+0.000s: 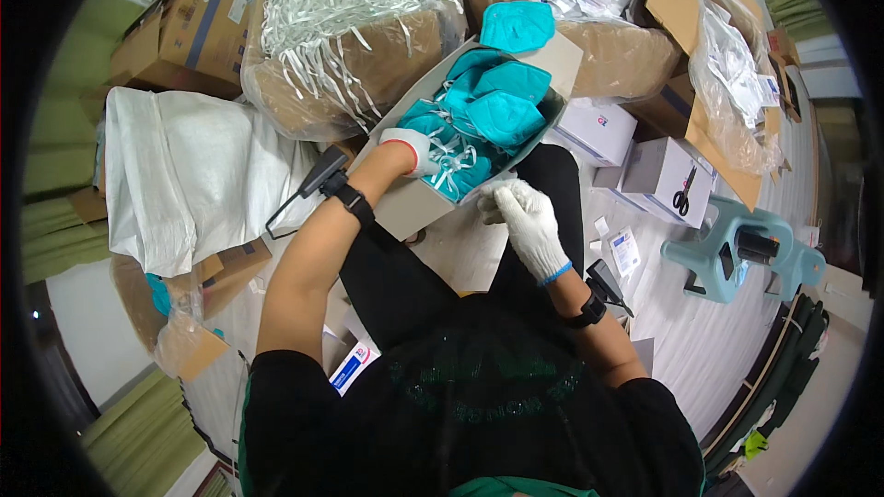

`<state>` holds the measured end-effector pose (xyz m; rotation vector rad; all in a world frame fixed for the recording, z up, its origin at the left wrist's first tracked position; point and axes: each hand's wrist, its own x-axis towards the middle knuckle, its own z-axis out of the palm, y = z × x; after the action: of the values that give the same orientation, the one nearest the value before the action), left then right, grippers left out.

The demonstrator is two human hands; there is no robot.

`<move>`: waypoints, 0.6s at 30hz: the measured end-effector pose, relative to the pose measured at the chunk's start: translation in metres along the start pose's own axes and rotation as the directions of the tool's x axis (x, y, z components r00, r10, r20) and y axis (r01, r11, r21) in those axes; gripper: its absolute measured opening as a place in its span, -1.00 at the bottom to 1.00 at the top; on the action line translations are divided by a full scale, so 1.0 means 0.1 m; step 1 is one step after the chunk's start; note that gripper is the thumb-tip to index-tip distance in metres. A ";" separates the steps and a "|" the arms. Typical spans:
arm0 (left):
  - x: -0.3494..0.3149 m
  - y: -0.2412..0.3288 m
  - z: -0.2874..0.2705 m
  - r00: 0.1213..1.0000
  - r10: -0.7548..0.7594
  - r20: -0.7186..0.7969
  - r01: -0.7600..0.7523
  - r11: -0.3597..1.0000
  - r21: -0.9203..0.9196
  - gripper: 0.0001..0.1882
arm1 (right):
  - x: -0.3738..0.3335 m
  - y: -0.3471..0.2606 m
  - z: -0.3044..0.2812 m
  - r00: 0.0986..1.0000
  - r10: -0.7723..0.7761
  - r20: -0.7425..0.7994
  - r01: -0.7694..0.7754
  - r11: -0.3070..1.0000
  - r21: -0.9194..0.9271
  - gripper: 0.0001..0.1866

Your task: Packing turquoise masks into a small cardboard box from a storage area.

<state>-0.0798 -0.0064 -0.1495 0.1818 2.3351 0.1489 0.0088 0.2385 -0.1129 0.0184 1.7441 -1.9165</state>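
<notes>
Between my knees, an open carton (412,210) holds several teal face masks (505,116) with white ear straps tied in bundles. My left hand (412,149), in a white knit glove with a red cuff, reaches over the carton's left side. Its fingers go down beside the masks, where I cannot see what they touch. At the carton's near right corner is my right hand (523,219), in a white glove with a blue cuff. Its fingers are curled together, and whatever is in them is hidden.
Beyond the carton, a large plastic-lined box (354,60) overflows with white straps. White sacking (175,184) covers things at the left. On the right are white boxes (668,175) with black scissors (683,191) on top, then a blue plastic stool (714,253).
</notes>
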 end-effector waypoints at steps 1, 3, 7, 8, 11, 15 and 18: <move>0.04 0.02 0.05 0.997 -0.051 0.051 0.050 0.999 0.018 -0.51 | -0.01 0.00 0.00 1.000 0.014 0.001 -0.014 1.000 0.002 -0.70; 0.08 -0.01 0.11 1.000 0.030 -0.006 -0.030 0.994 -0.107 -0.45 | -0.02 -0.01 0.03 0.999 0.039 0.002 -0.039 0.999 0.004 -0.73; -0.20 0.11 -0.08 0.906 0.006 -0.423 -0.127 0.957 -0.259 -0.63 | 0.13 -0.01 -0.02 0.989 -0.104 -0.109 0.079 0.974 -0.212 -0.83; -0.38 0.20 -0.20 0.821 -0.024 -0.571 -0.169 0.944 -0.283 -0.70 | 0.18 -0.08 -0.02 0.951 -0.264 -0.162 0.206 0.930 -0.305 -0.78; -0.83 0.39 -0.48 0.710 0.119 -0.695 -0.407 0.874 -0.266 -0.83 | 0.30 -0.51 0.05 0.846 -0.503 -0.179 0.308 0.734 -0.606 -0.58; -0.96 0.39 -0.54 0.654 0.200 -0.729 -0.603 0.720 -0.343 -0.80 | 0.54 -0.47 -0.06 0.765 -0.638 0.092 0.452 0.429 -0.782 -0.67; -0.74 0.10 -0.52 0.638 -0.209 -0.741 -0.558 0.537 -0.632 -0.83 | 0.47 -0.42 -0.19 0.663 -0.683 0.305 0.513 0.119 -0.850 -0.80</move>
<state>-0.0656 -0.0127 -0.0601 -0.1502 2.7067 1.7756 -0.0543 0.2388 -0.0946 -1.1746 3.0328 -1.0182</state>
